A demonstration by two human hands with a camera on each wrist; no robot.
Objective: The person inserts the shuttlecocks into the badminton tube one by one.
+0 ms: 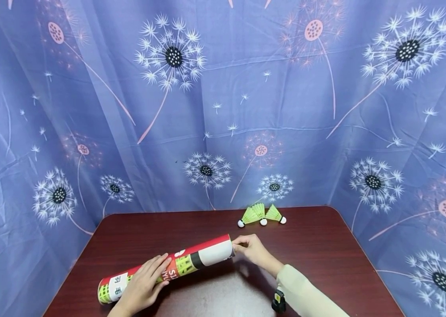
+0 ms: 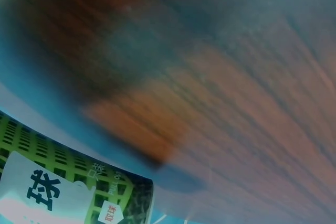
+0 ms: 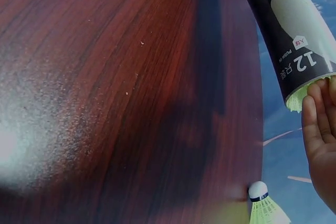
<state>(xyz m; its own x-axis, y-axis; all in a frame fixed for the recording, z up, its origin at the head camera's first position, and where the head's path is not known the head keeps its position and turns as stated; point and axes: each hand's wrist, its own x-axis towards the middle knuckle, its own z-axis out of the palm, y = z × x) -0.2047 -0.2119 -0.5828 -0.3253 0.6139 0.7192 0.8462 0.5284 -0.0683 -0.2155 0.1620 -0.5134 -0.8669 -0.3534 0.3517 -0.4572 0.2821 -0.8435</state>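
I see the left hand (image 1: pixel 145 279) gripping the round tube (image 1: pixel 217 253) left of its middle; the tube slants above the table (image 1: pixel 310 246), its mouth at the right hand's (image 1: pixel 256 253) fingertips. They meet a green edge (image 3: pixel 295 99) there, but I cannot tell whether they pinch it. Three shuttlecocks (image 1: pixel 259 210) with white rounded tips lie at the glossy, wood-grained table's far side, before a creased blue dandelion curtain (image 1: pixel 239 110).

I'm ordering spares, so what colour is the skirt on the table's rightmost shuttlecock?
Bright yellow-green; the rightmost shuttlecock's skirt shows best in the head view.
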